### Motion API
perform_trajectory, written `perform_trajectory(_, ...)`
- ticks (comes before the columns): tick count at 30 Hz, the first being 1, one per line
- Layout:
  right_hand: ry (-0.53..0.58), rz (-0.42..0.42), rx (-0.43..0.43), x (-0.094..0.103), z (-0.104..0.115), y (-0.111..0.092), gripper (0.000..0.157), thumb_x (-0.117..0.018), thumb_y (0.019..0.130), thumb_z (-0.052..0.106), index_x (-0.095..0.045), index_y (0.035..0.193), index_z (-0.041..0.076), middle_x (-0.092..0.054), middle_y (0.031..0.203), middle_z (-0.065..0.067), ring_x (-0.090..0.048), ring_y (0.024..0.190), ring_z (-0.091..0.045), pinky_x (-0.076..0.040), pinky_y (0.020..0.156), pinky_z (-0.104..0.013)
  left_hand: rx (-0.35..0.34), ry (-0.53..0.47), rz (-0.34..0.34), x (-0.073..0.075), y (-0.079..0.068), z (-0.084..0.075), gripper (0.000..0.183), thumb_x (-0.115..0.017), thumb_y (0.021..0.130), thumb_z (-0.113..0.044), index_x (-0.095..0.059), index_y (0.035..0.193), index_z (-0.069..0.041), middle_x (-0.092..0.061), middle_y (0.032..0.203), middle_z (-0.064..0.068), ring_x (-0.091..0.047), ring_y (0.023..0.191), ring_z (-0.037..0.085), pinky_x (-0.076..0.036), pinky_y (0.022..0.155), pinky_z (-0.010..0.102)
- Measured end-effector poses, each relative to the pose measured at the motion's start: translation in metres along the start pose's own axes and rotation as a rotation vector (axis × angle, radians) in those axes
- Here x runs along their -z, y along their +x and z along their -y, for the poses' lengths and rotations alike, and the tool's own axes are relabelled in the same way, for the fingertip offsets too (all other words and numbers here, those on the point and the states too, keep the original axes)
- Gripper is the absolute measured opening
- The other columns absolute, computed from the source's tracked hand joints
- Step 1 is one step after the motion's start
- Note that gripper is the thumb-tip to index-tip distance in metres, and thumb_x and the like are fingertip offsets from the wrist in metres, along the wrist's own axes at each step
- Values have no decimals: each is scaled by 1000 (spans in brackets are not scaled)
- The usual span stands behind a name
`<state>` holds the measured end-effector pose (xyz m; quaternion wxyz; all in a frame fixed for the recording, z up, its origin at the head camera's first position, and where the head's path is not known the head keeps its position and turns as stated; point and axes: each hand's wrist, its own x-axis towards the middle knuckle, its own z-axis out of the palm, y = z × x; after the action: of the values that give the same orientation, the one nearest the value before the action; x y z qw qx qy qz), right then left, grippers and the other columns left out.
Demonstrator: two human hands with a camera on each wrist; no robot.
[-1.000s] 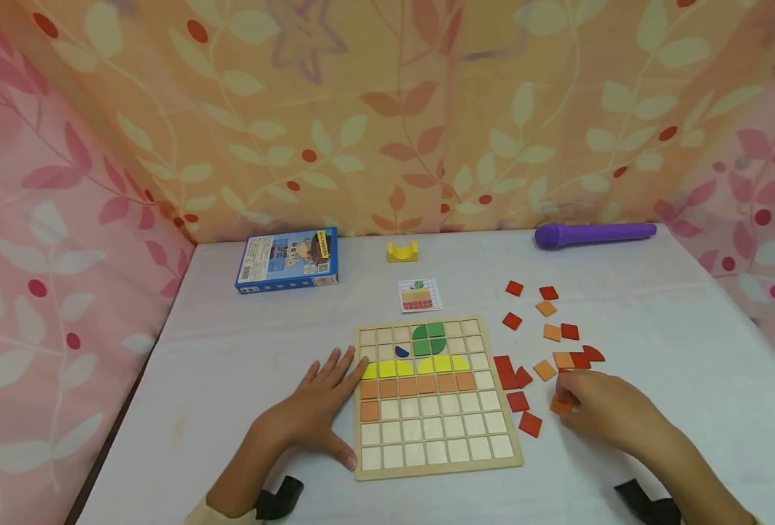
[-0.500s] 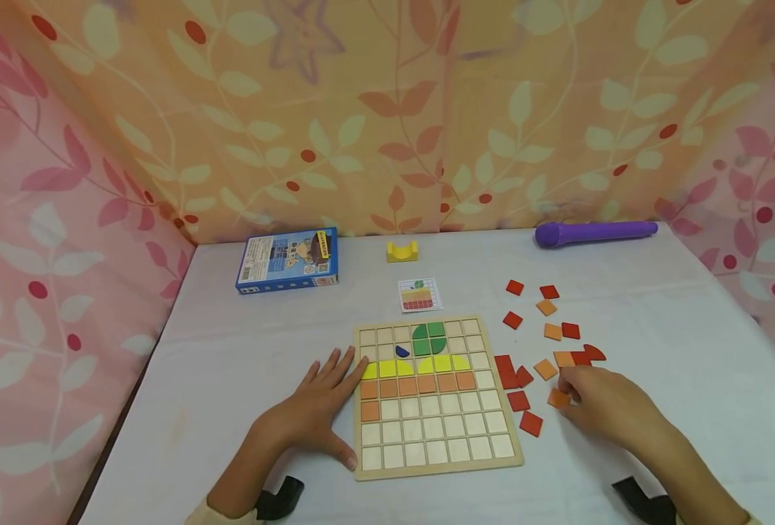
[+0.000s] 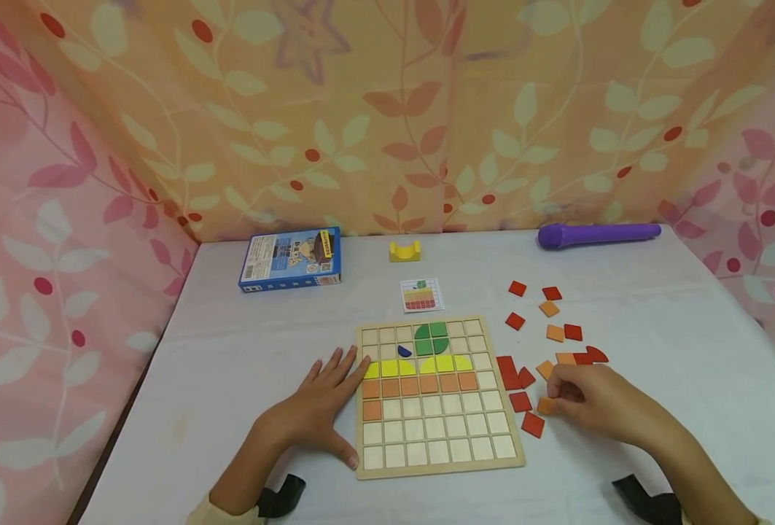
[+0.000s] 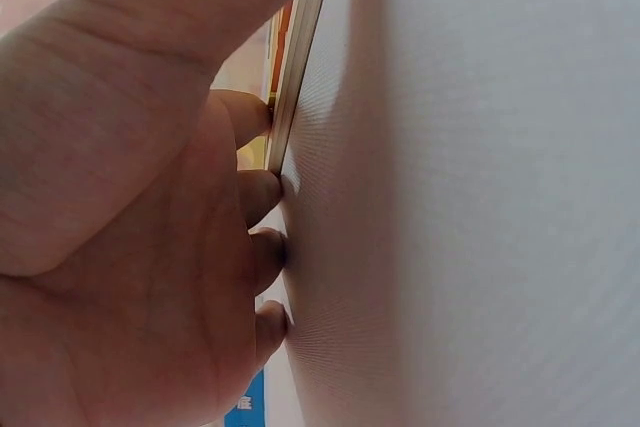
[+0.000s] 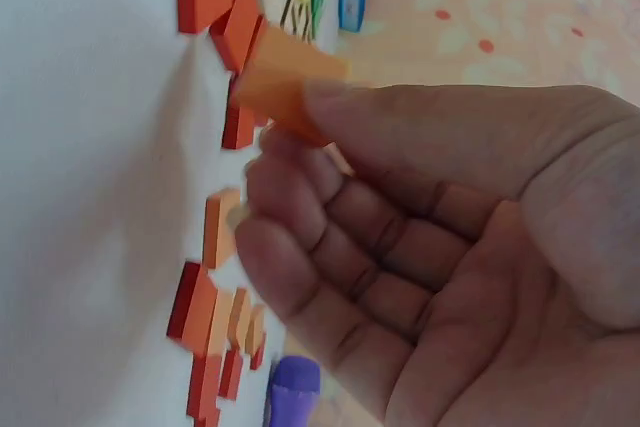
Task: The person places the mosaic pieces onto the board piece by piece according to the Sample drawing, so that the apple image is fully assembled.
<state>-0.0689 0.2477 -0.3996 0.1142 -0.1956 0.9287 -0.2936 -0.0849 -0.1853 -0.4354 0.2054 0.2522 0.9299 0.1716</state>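
My left hand (image 3: 318,412) rests with spread fingers along the left edge of a wooden grid board (image 3: 439,472); thumb and forefinger touch its rim. On the board lie green tiles (image 3: 431,339), a small blue piece (image 3: 404,351), a row of yellow tiles (image 3: 389,368), and orange-brown square tiles (image 3: 409,386) filling most of one row plus one cell below. To the board's right, my right hand (image 3: 600,401) pinches an orange square tile (image 5: 285,77) between thumb and fingers. In the right wrist view that tile is raised off the cloth, with other tiles behind it.
Loose red tiles (image 3: 533,424) and orange tiles (image 3: 555,332) lie scattered right of the board. Behind the board are a picture card (image 3: 421,295), a yellow block (image 3: 404,251) and a blue box (image 3: 290,259). A purple microphone (image 3: 599,235) lies at the back right.
My right hand has picked the orange square tile up off the cloth and shifted slightly left with it, towards the board. My left hand stays in place at the board's edge.
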Motion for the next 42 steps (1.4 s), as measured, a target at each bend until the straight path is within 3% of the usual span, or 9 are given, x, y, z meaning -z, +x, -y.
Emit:
perform_trajectory(4, 125, 7, 61, 0, 2, 6, 15, -78, 87, 10, -65, 90, 19, -61, 81, 11, -59, 74, -7, -53, 68, -23, 5, 0, 4, 0, 0, 0, 146, -88, 48, -71, -16, 162, -18, 1, 168, 8, 6, 152, 31, -1, 119, 56)
perform_trajectory(8, 399, 67, 57, -5, 6, 14, 7, -73, 92, 11, -68, 97, 10, -67, 86, -2, -66, 74, -20, -57, 68, -29, -3, -8, 0, 0, 0, 0, 145, -88, 48, -70, -16, 162, -18, 0, 168, 8, 6, 152, 32, -1, 119, 56)
perform_trajectory(11, 612, 126, 34, -9, 13, 22, 11, -69, 95, 9, -67, 102, 0, -68, 88, -14, -68, 73, -31, -59, 68, -36, -5, -15, -3, 0, 1, 0, 144, -89, 49, -69, -18, 162, -18, -1, 168, 9, 5, 152, 33, -1, 119, 57)
perform_trajectory(15, 708, 173, 2, -15, 23, 33, 15, -68, 96, 8, -68, 105, -3, -69, 88, -19, -68, 76, -38, -60, 72, -41, 1, -15, 0, 0, 0, -1, 143, -90, 49, -68, -18, 162, -18, -1, 168, 9, 5, 152, 33, -1, 119, 56)
perform_trajectory(25, 706, 260, 68, -44, 39, 61, 11, -68, 94, 5, -72, 103, 0, -69, 86, -15, -67, 74, -36, -60, 73, -36, -9, -9, -19, -2, 1, 1, 145, -90, 47, -69, -18, 162, -18, -4, 168, 10, 4, 152, 32, -3, 119, 57)
perform_trajectory(33, 630, 294, 155, -67, 62, 82, 6, -69, 94, 4, -73, 97, 3, -71, 85, -7, -68, 72, -28, -59, 70, -31, -4, -22, -19, 0, 0, -1, 144, -91, 47, -67, -19, 162, -17, -5, 168, 10, 3, 152, 33, -3, 119, 57)
perform_trajectory(42, 497, 250, 236, -88, 91, 101, 7, -71, 92, 2, -74, 93, 8, -70, 89, 5, -65, 76, -12, -57, 74, -26, 4, -18, -7, 0, 0, -1, 143, -89, 49, -70, -17, 162, -19, -3, 168, 8, 4, 152, 32, -3, 119, 56)
